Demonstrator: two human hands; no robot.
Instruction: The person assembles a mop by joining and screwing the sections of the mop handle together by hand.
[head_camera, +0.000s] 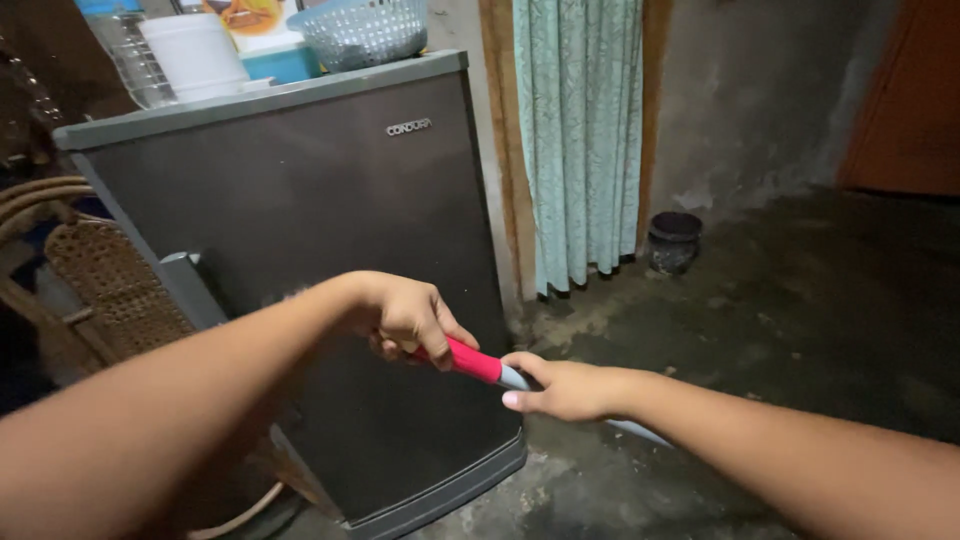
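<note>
My left hand (405, 318) grips the red handle end of a long stick (472, 361), held in front of a small dark grey fridge (330, 220). My right hand (565, 388) holds the same stick lower down, on its pale grey shaft, which runs on under my right forearm toward the floor. The stick's lower end is hidden behind my arm.
On top of the fridge stand a white tub (195, 55), a clear plastic bottle (128, 55) and a pale blue mesh basket (362, 30). A wicker chair (105, 275) is at the left. A green curtain (578, 140) hangs at the back, with a small dark pot (674, 240) on the concrete floor.
</note>
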